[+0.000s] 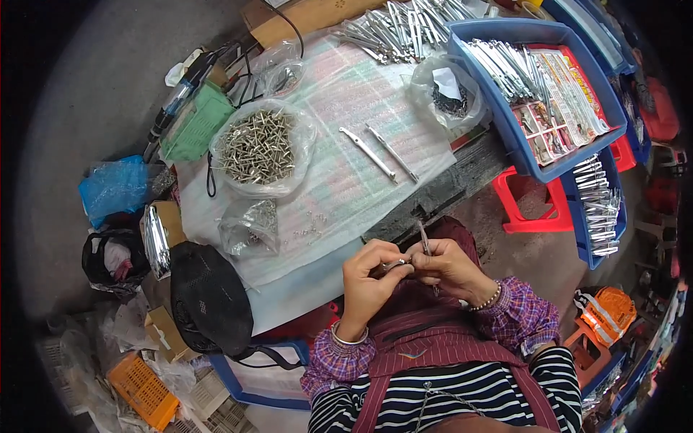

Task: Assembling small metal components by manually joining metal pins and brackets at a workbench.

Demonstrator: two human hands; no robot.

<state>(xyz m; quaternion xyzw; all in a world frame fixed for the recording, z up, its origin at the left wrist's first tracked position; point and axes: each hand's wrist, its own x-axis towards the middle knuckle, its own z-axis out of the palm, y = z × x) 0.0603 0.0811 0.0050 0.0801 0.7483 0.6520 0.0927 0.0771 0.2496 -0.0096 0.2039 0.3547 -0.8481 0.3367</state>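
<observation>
Pinching small metal part [399, 264] in left hand [372, 280], slim rod [424, 235] in right hand [453, 268], together beside table's [307, 285] near edge.

Hands: two, one left hand [372, 285] and one right hand [455, 267]. Wrist ornaments: one bangle [346, 340] and one beaded bracelet [492, 297]. Slender metal bars [368, 155] lying singly on the worktable [285, 307]: two; those heaped at its far edge number dozens, exact count not possible. Clear plastic bags [307, 151] on the same surface: four. Bolts [258, 148] in the largest bag: too many to count. Black cap [209, 296]: one. Green basket [198, 119]: one. Orange crate [143, 390]: one. Blue trays [577, 155]: at least three.
</observation>
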